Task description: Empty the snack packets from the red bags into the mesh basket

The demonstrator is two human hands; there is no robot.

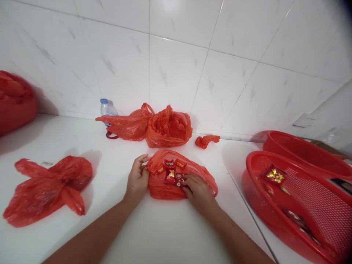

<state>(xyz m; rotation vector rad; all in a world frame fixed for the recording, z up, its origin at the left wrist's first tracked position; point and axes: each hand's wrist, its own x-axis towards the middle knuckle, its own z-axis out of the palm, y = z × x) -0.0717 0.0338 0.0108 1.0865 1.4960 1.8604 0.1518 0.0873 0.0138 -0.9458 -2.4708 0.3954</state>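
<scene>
A red plastic bag [165,187] lies on the white counter [154,234] in front of me. Several small red and gold packets [172,171] lie in its open mouth. My left hand [136,179] pinches the bag's left edge with curled fingers. My right hand [198,192] rests on the bag's right side, its fingertips closed on one of the small packets near the middle.
A knotted red bag [46,189] lies at the left. Two more red bags [154,126] and a water bottle [106,109] stand by the tiled wall, a red scrap [206,140] beside them. Red mesh baskets [299,198] at the right hold a gold-printed packet [275,175].
</scene>
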